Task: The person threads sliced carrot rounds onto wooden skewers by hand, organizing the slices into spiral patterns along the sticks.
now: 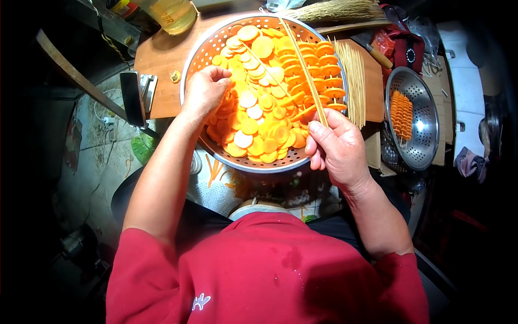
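A wide perforated metal colander (200,52) holds a heap of round carrot slices (249,126). My left hand (205,93) is at its left side over the slices, thumb and fingers pinched together; whatever is between the fingertips is hidden. My right hand (341,150), at the colander's right front rim, is closed around the lower end of bamboo skewers (304,66), whose long ends slant up and away to the far rim. On the colander's right side lie skewered carrot slices (328,71), spaced apart in rows. Another thin skewer (263,66) lies across the heap.
Bare bamboo skewers (352,81) lie in a bundle right of the colander, on the wooden board (159,98). Farther right, a smaller colander (426,141) holds threaded carrot skewers (401,115). A phone (131,98) stands at left; a jar of yellowish liquid (175,15) is behind.
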The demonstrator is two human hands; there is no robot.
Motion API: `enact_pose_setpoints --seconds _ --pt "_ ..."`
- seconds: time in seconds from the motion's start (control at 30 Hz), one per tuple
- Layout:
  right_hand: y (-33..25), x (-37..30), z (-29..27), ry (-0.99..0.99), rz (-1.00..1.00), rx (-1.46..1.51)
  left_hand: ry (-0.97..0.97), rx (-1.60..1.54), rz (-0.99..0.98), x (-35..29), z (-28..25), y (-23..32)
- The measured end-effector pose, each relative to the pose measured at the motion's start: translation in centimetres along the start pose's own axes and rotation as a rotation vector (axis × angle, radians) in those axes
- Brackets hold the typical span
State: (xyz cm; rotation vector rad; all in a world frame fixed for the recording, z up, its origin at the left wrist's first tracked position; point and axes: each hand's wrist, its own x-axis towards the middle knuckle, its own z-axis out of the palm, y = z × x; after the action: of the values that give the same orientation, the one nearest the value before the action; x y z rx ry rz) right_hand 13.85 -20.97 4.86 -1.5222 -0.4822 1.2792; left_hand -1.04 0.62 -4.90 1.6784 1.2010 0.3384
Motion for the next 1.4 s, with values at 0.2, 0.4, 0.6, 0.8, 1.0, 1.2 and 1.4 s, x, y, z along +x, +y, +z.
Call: enact_pose_setpoints --seconds 0.2,0.4,0.6,0.8,1.0,1.2,1.4 --pt "0.0 -0.1 0.1 0.006 0.011 0.001 -0.001 0.449 0.112 -1.1 1.1 1.0" --pt "-0.2 -0.3 0.1 0.017 0.034 0.008 -0.03 0.549 0.052 -1.3 1.2 1.7" --pt "0.3 -0.4 0.1 -0.016 0.01 -0.037 -0.016 -0.012 0.023 -0.1 0.5 0.3" --pt "-0.2 -0.5 0.3 -0.069 0.092 -0.064 -0.073 -0.807 -0.203 -0.9 -1.6 2.9" --pt "-0.2 -0.5 0.4 -0.069 0.099 -0.049 -0.061 -0.874 -0.142 -1.1 -2.1 3.1" --pt "-0.1 -0.5 0.2 -0.065 0.096 -0.062 -0.029 -0.869 -0.125 -1.2 -1.9 3.3" --pt "0.3 -0.4 0.0 -0.084 0.063 -0.058 -0.032 -0.828 -0.186 -1.0 -2.3 2.9"
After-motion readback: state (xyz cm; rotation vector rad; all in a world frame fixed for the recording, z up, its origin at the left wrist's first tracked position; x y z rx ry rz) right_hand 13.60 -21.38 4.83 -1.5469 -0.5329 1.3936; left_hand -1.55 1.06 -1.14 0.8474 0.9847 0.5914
